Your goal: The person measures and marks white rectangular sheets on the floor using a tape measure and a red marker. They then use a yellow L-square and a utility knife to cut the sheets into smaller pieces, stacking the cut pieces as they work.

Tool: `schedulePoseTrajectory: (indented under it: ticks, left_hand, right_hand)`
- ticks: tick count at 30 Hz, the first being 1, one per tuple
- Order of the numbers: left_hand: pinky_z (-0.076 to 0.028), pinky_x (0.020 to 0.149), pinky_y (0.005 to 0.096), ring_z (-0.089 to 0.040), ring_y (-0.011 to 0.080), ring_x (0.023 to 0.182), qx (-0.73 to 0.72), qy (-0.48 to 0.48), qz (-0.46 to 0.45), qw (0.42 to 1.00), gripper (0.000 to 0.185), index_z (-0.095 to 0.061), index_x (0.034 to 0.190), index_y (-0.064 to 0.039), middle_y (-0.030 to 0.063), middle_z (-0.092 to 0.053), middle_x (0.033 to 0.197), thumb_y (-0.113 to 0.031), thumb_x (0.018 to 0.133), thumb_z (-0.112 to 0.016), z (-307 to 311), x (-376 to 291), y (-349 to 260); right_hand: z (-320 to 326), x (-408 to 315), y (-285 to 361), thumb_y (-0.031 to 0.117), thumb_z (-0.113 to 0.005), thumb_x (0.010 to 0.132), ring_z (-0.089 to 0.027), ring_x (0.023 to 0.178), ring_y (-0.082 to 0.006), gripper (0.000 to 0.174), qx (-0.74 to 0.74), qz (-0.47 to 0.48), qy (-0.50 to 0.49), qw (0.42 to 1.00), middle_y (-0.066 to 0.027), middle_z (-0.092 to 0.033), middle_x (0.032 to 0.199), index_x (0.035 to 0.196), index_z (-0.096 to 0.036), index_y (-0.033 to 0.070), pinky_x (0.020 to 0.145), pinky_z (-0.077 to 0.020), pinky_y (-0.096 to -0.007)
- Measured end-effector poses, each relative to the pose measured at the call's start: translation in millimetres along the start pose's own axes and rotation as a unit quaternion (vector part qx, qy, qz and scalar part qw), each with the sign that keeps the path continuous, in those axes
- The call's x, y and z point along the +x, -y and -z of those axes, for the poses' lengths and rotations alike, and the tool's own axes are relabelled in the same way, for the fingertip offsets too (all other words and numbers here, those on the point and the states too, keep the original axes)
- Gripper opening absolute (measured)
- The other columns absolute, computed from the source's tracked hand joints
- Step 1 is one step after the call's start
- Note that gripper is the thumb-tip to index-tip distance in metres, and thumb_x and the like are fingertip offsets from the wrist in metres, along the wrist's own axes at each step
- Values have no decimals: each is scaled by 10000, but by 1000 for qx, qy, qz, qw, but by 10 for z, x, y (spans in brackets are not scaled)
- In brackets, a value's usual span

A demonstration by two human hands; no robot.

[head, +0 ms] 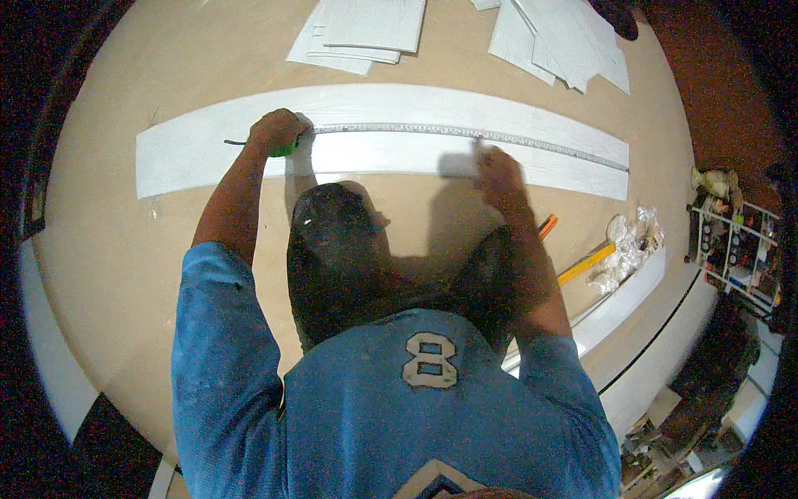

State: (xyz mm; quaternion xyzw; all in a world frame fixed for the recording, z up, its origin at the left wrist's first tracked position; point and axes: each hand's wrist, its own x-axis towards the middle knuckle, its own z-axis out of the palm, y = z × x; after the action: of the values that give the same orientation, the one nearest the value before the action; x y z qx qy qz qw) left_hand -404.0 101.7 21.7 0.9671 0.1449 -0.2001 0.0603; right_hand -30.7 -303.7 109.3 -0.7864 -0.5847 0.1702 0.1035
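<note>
A long white plank [386, 156] with a faint wood grain lies crosswise before me on the tan floor. My left hand [277, 129] is closed around a green tape measure case [284, 150] over the plank's left part. From it the tape blade [399, 130] runs along the plank to its right end. My right hand [504, 178] is blurred, at the plank's near edge, right of its middle. Its fingertips are bent close to the blade. A small dark tip shows there, too blurred to name. My knees are bent below the plank.
White panel pieces [374, 28] lie beyond the plank, with more cut pieces [561, 43] at far right. Near my right arm are an orange-handled tool [548, 226], a yellow bar [586, 264], crumpled clear plastic [623, 249] and another white strip [623, 312]. A white rack [735, 249] stands farther right.
</note>
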Motion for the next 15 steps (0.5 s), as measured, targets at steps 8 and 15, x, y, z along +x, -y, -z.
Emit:
schedulePoseTrajectory:
  ticks: [8, 15]
  left_hand:
    - [-626, 892, 557, -756, 441, 1011, -131, 40, 135, 981, 235, -771, 1080, -104, 206, -779, 1038, -199, 878, -698, -116, 71, 68]
    - [-626, 893, 558, -754, 438, 1015, -138, 39, 133, 981, 253, -771, 1099, -115, 207, -773, 1049, -191, 867, -706, -174, 79, 92]
  right_hand:
    - [-922, 1142, 745, 181, -766, 863, -702, 801, -343, 175, -89, 189, -45, 977, -147, -666, 846, 833, -700, 21, 681, -600, -502]
    - [-1236, 1239, 667, 190, -767, 851, -724, 822, -323, 170, -42, 99, -23, 994, -146, -687, 862, 831, -711, 30, 699, -613, -487]
